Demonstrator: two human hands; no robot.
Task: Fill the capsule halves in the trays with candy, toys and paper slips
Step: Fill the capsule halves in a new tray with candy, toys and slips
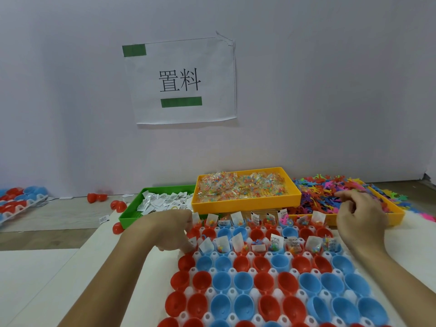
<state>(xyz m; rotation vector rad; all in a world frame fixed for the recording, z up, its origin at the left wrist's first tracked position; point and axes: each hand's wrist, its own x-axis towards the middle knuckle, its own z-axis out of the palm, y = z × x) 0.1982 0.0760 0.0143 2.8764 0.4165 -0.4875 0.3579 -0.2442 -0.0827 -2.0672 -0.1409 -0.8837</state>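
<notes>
Under left hand (174, 228) grip: paper slip (192, 240), capsule tray (236, 271) edge.

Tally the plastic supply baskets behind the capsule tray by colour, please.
Green plastic basket of paper slips: 1
Orange plastic basket of candy packets: 1
Orange plastic basket of colourful toys: 1
Total: 3

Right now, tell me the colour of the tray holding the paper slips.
Green tray, clearest in the head view.
</notes>
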